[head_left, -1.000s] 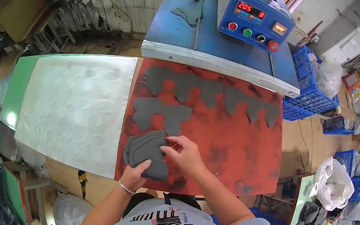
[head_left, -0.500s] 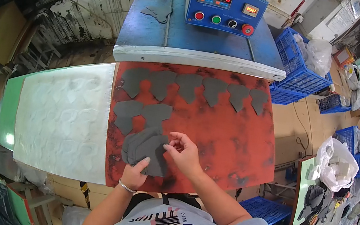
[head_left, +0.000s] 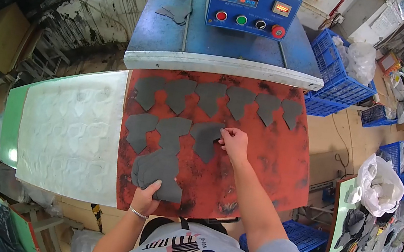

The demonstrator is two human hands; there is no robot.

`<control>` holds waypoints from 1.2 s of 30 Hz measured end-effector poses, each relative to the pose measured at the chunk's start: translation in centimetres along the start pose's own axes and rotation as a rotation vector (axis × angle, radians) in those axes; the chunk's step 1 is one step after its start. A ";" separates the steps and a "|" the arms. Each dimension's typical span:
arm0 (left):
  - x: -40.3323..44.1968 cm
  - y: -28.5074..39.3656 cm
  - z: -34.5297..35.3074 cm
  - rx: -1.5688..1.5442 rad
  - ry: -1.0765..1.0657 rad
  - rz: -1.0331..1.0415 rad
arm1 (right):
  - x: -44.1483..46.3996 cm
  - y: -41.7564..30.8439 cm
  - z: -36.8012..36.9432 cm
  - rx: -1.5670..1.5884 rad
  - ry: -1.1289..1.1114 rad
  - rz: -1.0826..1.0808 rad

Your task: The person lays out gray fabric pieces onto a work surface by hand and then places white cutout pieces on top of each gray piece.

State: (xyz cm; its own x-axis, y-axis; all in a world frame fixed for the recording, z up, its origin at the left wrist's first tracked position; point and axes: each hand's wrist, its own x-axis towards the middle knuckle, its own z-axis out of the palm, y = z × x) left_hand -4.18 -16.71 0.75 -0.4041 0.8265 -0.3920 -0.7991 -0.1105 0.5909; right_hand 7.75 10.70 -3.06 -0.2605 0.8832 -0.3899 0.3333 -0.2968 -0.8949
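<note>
My left hand [head_left: 147, 198], thumb on top, grips a fanned stack of dark grey cut-out pieces [head_left: 156, 169] at the near left of the red board [head_left: 263, 174]. Whether they are fabric or thin foam I cannot tell. Further off, my right hand [head_left: 233, 145] pinches the right edge of a single grey cut-out piece [head_left: 205, 140] over the board. Left of that piece lie two more of its kind in the second row, the nearer one a grey piece [head_left: 172, 130] partly overlapped by the stack. Several such pieces form the back row, among them one grey piece [head_left: 210, 98].
Behind the board stands a blue machine table with a white front edge [head_left: 223, 66] and a control box [head_left: 253, 5] with lit digits. A whitish sheet with faint outlines [head_left: 71, 130] adjoins at left. Blue crates [head_left: 339, 69] and a white bag [head_left: 378, 184] are at right.
My right hand has moved away from the stack, up and to the right, with one grey piece, now third in the second row. The left hand with the stack has shifted slightly nearer me.
</note>
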 end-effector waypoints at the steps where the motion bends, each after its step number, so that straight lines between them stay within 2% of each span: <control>1: -0.1 0.0 -0.2 -0.001 0.003 -0.001 | 0.0 -0.2 0.1 -0.015 -0.009 -0.005; 5: -0.2 0.1 -0.3 -0.003 -0.021 -0.043 | -0.6 -0.9 0.1 -0.070 -0.010 0.017; 7: -0.2 0.3 0.0 -0.032 -0.010 -0.059 | -1.5 -0.8 -0.1 -0.447 0.175 -0.271; 8: -0.1 0.3 0.1 -0.026 -0.040 -0.063 | -2.2 -0.6 0.0 -0.449 0.173 -0.268; 10: 0.0 0.5 0.3 -0.019 -0.072 -0.073 | -5.3 -1.5 0.7 -0.106 -0.164 -0.327; 12: 0.3 0.4 0.5 -0.003 -0.142 -0.080 | -10.0 -2.9 1.9 -0.097 -0.353 -0.325; 16: 0.7 0.3 1.6 0.031 -0.108 -0.011 | -13.4 -1.9 2.8 -0.267 -0.257 -0.431; 18: 1.1 0.0 1.5 0.221 -0.155 0.064 | -14.1 -1.6 2.9 -0.248 -0.176 -0.297; 22: 1.3 -1.0 0.2 0.194 -0.086 -0.097 | -14.9 -1.2 2.2 -0.178 -0.077 -0.254; 24: 1.6 -1.1 -0.1 0.987 -0.353 0.363 | -15.2 -1.4 1.4 -0.277 -0.048 -0.326; 25: 1.6 -1.3 0.3 0.985 -0.361 0.362 | -15.3 -1.2 1.1 -0.278 -0.040 -0.325; 27: 1.5 -1.4 1.3 0.643 -0.254 0.139 | -15.2 -1.0 0.8 -0.265 -0.056 -0.345; 31: 1.7 -3.0 2.0 0.867 -0.274 0.317 | -13.8 -0.3 -0.7 -0.272 -0.055 -0.498; 33: 2.3 -4.7 2.6 0.409 -0.145 0.166 | -11.8 -0.2 -2.6 -0.014 -0.020 -0.453; 34: 2.3 -4.6 3.4 0.409 -0.133 0.178 | -10.4 -0.5 -4.2 0.025 -0.008 -0.397; 36: 2.0 -4.3 4.9 -0.140 -0.123 -0.230 | -6.4 0.0 -7.6 0.039 0.020 -0.291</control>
State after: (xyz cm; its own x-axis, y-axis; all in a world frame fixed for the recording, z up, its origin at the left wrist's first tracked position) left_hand 0.60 -11.90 0.91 -0.1557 0.8983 -0.4110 -0.9205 0.0190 0.3902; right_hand 16.35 7.83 1.09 -0.3218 0.9402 -0.1119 0.2118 -0.0437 -0.9763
